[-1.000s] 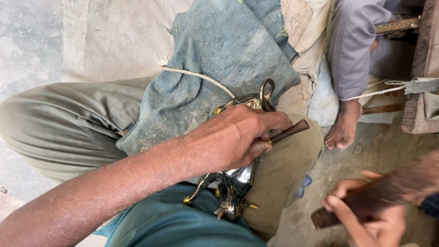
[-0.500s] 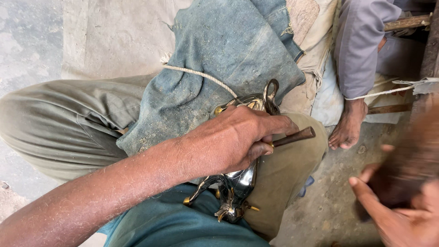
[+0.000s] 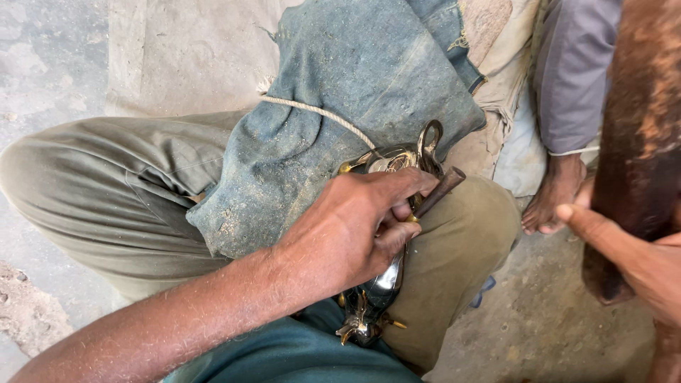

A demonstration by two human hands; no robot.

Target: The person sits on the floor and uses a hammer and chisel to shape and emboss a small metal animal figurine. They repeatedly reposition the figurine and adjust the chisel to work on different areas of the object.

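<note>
On the thigh, left hand [image 3: 355, 230] pins a shiny metal casting [image 3: 386, 280].

Ornament [image 3: 386, 284]: I see glossy, polished metal with brassy tips.
Rod [image 3: 440, 191]: dull dark metal.
Denim cloth [image 3: 355, 106]: matt, dusty, frayed.
Rope [image 3: 319, 113]: rough fibre.
Floor [image 3: 57, 64]: rough concrete.

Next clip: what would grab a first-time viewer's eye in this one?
The left hand at centre, pressing a shiny ornate metal piece and a thin dark rod against the knee, beside a dusty blue cloth draped over the lap. At the right edge, the right hand holds a large blurred brown wooden tool close to the camera.
</note>
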